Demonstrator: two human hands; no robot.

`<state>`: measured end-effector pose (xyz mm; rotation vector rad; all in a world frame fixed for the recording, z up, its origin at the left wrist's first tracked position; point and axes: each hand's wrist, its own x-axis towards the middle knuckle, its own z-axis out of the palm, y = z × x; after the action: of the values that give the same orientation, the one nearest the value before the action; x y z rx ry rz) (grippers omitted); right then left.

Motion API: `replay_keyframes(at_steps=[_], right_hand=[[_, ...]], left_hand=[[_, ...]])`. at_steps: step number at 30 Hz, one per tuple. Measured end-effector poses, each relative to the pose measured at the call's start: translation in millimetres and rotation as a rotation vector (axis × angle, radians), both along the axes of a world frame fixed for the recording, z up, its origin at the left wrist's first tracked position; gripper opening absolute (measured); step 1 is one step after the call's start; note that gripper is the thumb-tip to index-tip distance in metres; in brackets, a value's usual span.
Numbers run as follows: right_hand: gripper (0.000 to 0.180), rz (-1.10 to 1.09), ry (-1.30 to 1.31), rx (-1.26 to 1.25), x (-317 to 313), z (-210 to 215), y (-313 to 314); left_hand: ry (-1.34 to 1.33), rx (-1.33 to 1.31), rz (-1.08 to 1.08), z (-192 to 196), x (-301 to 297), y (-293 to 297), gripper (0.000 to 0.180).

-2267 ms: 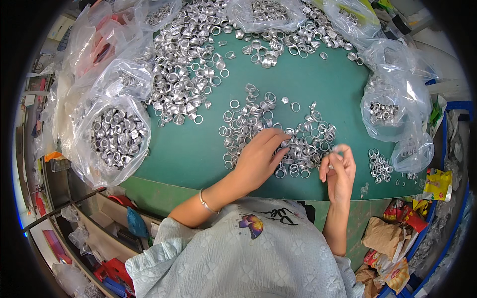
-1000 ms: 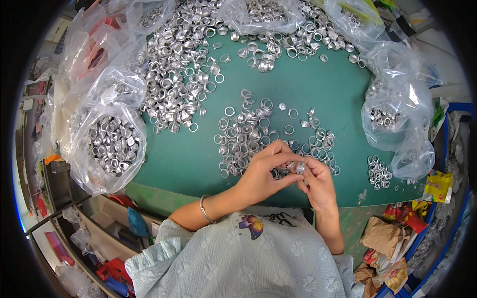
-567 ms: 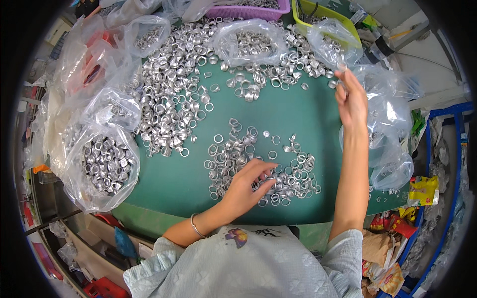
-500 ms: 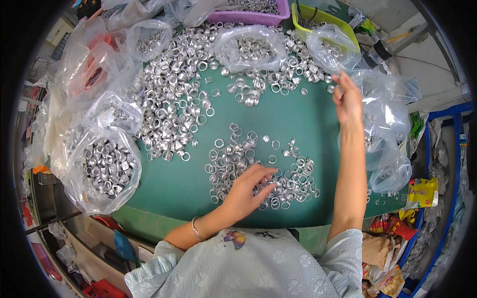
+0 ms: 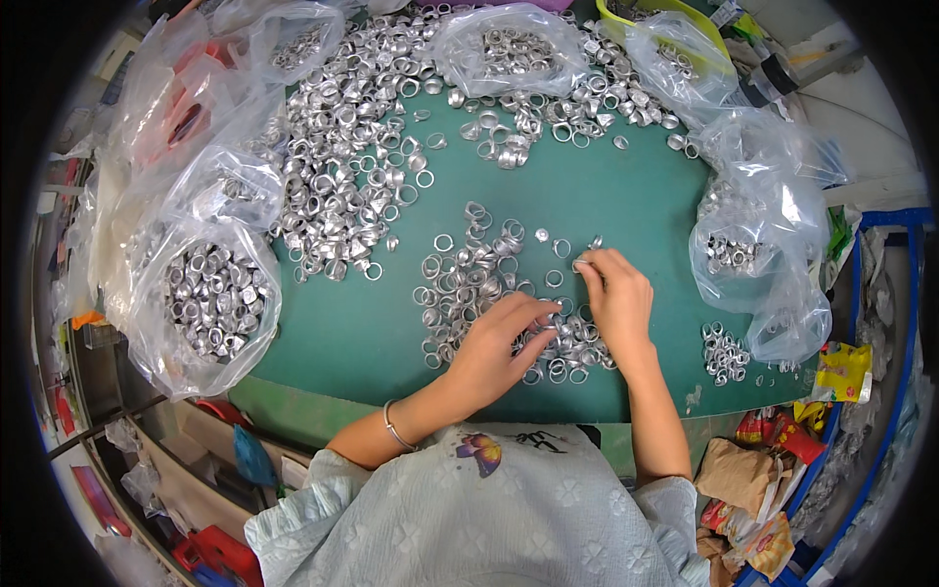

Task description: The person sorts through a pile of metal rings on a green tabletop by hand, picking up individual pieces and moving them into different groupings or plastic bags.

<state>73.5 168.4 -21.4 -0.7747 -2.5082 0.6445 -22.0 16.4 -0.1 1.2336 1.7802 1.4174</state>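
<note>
My left hand [image 5: 497,342] rests over the near pile of silver metal rings [image 5: 465,279]. Its fingers are bent, with a gap between thumb and forefinger where rings show beneath. Just to its right, my right hand [image 5: 618,301] is at the pile's right edge, thumb and fingertips pinched together. A bit of silver shows at those tips, seemingly a ring mostly hidden by the fingers. A few single rings [image 5: 554,279] lie between the two hands, and another small piece [image 5: 542,235] lies just beyond them.
A large heap of rings [image 5: 342,166] spreads over the far left of the green table [image 5: 548,186]. Clear bags of rings stand at the left [image 5: 215,303], far middle [image 5: 509,54] and right [image 5: 729,254]. A small ring group [image 5: 724,352] lies front right.
My right hand has come back from the bag at the far right to the near pile, its fingertips now pinched. The left hand stays over the pile. The view has shifted slightly.
</note>
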Motion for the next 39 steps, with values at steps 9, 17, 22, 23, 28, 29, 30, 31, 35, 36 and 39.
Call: replay_keyframes(at_steps=[9, 17, 22, 23, 28, 29, 30, 31, 35, 36, 39], right_hand=[[0.016, 0.12, 0.452, -2.07, 30, 23, -44], [0.02, 0.119, 0.48, -1.966, 31, 27, -54], [0.025, 0.023, 0.328, -1.584, 39, 22, -49], [0.027, -0.007, 0.351, -1.552, 39, 25, -47], [0.029, -0.018, 0.308, -1.523, 32, 27, -60], [0.027, -0.038, 0.369, -1.626, 34, 22, -57], [0.026, -0.051, 0.375, -1.662, 34, 20, -55], [0.025, -0.064, 0.38, -1.699, 34, 18, -51], [0.019, -0.143, 0.561, -1.537, 8, 34, 13], [0.018, -0.278, 0.755, -1.659, -15, 50, 42], [0.02, -0.201, 0.876, -1.344, -45, 66, 135]], left_hand=[[-0.302, 0.081, -0.005, 8, 1, -1, 0.034], [-0.236, 0.095, -0.036, 13, 2, -4, 0.031], [-0.371, 0.092, 0.01, 3, 3, -9, 0.031], [-0.366, 0.079, 0.021, 1, 3, -9, 0.032], [-0.121, 0.049, 0.006, 2, 5, -5, 0.035], [-0.075, 0.079, 0.004, 1, 5, 0, 0.039], [-0.083, 0.062, 0.023, 1, 5, 1, 0.04], [-0.092, 0.043, 0.042, 2, 6, 0, 0.042], [-0.131, 0.028, 0.08, 8, -1, 1, 0.044], [-0.139, 0.032, 0.085, 8, -3, 0, 0.044], [-0.096, 0.006, 0.015, 10, 0, 3, 0.038]])
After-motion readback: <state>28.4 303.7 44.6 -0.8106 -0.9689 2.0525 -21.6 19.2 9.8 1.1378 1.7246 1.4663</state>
